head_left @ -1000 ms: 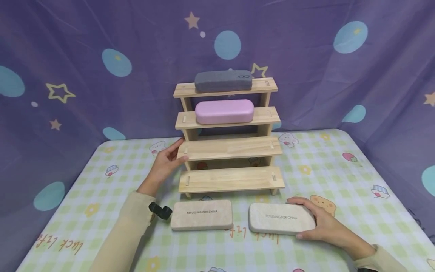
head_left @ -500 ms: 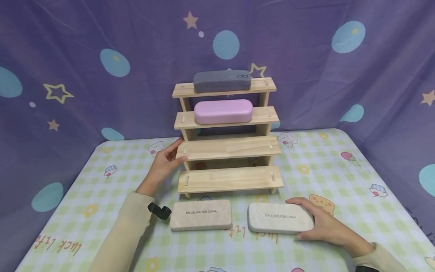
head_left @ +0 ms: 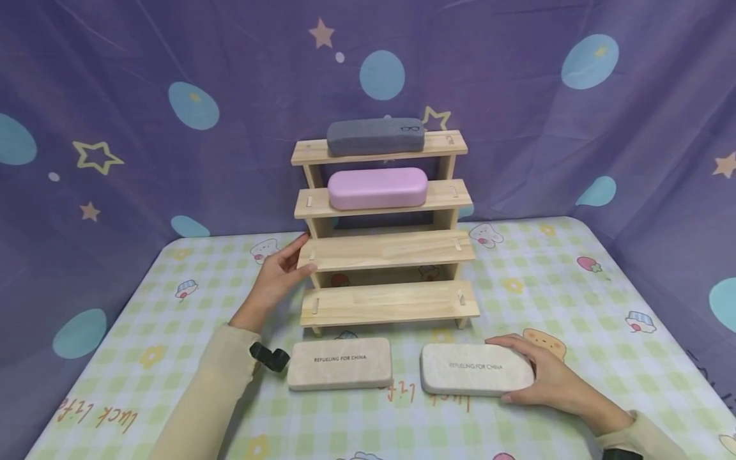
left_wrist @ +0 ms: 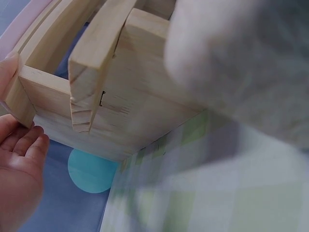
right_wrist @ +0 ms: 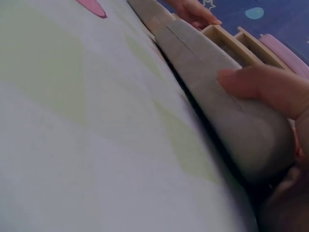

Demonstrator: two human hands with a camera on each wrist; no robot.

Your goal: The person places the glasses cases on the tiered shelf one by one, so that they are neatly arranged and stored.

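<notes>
The beige glasses case on the right lies flat on the table at about 5 o'clock from the wooden stepped shelf, just in front of its lowest step. Your right hand wraps its right end: fingers curl over the far edge and the thumb presses the near edge, so you are gripping it, though its underside looks to rest on the tablecloth. In the right wrist view a fingertip sits on the top face of the case, near the rounded end. For a clean lift, I would keep that pinch across the short width and raise the case level, since a one-ended hold could let the far end droop.

To its left, near but apart, a second beige case lies parallel, at 7 o'clock from the shelf.

Further off, your left hand rests with straight, relaxed fingers against the left end of the second step, at 9 o'clock; it grips nothing. Leaving it braced there should stop the light shelf from sliding. The two lower steps are bare.

Above, a pink case sits on the third step and a grey case on the top one.
</notes>
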